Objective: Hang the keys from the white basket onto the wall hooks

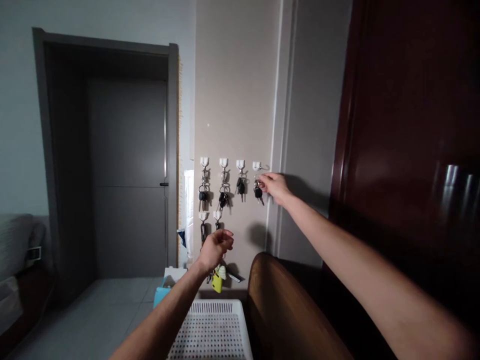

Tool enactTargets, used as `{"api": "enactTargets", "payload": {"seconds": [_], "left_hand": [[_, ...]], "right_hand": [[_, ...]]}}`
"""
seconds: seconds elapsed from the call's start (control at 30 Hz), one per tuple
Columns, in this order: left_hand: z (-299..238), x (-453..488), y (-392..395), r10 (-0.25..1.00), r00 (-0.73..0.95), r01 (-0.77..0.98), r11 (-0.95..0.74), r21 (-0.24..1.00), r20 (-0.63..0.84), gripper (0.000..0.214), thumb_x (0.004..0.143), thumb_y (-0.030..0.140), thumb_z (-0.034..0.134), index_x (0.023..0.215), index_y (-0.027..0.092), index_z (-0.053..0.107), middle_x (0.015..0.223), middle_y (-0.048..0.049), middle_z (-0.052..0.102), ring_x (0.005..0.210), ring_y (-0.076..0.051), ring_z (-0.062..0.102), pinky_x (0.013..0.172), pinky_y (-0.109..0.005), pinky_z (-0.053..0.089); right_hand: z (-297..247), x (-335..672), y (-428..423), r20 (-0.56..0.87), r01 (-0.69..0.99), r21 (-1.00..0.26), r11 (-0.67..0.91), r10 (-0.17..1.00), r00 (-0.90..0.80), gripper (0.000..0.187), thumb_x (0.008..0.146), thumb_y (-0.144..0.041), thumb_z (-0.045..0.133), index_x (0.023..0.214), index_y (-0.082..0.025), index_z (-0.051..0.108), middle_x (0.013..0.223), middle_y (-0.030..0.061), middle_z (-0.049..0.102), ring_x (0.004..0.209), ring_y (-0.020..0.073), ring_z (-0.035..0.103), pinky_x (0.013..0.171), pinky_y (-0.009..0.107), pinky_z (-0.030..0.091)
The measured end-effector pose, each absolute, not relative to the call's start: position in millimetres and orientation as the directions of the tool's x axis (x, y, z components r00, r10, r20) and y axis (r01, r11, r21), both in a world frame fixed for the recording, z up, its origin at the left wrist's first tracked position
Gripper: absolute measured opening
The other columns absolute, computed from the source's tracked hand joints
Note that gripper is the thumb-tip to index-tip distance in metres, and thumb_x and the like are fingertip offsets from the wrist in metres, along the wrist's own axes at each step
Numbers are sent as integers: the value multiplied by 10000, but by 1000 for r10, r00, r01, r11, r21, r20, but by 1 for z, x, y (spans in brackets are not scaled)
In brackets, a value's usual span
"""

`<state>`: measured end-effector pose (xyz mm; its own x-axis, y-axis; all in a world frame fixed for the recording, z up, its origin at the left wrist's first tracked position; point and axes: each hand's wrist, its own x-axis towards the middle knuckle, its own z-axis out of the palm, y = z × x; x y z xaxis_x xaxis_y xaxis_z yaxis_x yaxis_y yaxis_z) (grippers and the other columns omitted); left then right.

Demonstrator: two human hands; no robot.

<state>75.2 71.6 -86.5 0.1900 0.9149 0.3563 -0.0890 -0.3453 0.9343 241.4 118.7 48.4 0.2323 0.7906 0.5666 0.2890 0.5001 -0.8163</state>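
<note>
My right hand (275, 187) pinches the ring of a small bunch of keys (258, 192) with a black key head. It is just below the rightmost white hook (257, 165), whose metal arm points sideways. My left hand (217, 247) is lower down, in front of the second row of hooks, fingers curled closed with nothing visible in them. Three more bunches hang on the upper row: left keys (203, 196), middle keys (223, 198) and right keys (240, 186). Behind and below my left hand, partly hidden, hangs a yellow tag (216, 283).
A white perforated basket (240, 325) stands below the beige panel (236, 90). To its right rises a curved brown wooden piece (285, 310). A dark red door (405, 125) is at the right, a grey door (127, 150) at the left. A blue item (161, 295) lies beside the basket.
</note>
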Motion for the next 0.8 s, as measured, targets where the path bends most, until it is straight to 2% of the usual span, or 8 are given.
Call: {"api": "enactTargets", "payload": {"seconds": [0.23, 0.43, 0.63, 0.8], "left_hand": [[-79, 65, 72, 917, 171, -89, -350, 933, 360, 190, 543, 197, 515, 708, 120, 462, 577, 31, 449, 474, -41, 415, 451, -172, 310], [-80, 66, 74, 911, 192, -64, -358, 931, 364, 191, 555, 195, 502, 723, 115, 461, 563, 35, 437, 469, -37, 400, 461, -172, 312], [-97, 70, 76, 914, 210, -14, -351, 936, 346, 188, 553, 177, 491, 728, 114, 464, 548, 33, 448, 485, -51, 416, 467, -175, 310], [-139, 68, 73, 933, 207, 80, -317, 945, 295, 168, 551, 164, 476, 712, 116, 479, 574, 28, 464, 489, -51, 409, 483, -177, 322]], "right_hand": [[85, 242, 139, 558, 284, -830, 480, 722, 410, 53, 656, -153, 460, 663, -113, 494, 479, -33, 472, 347, 12, 410, 319, 111, 317], [79, 239, 150, 480, 339, -872, 354, 756, 444, 64, 641, -139, 477, 669, -100, 518, 396, -42, 439, 314, 24, 391, 313, 125, 322], [50, 239, 157, 451, 375, -875, 306, 797, 401, 128, 662, -169, 455, 744, -110, 533, 501, -5, 528, 340, 26, 425, 322, 125, 334], [12, 240, 151, 431, 396, -875, 279, 822, 373, 209, 675, -169, 414, 857, -123, 505, 689, 39, 566, 391, 29, 464, 340, 125, 346]]}}
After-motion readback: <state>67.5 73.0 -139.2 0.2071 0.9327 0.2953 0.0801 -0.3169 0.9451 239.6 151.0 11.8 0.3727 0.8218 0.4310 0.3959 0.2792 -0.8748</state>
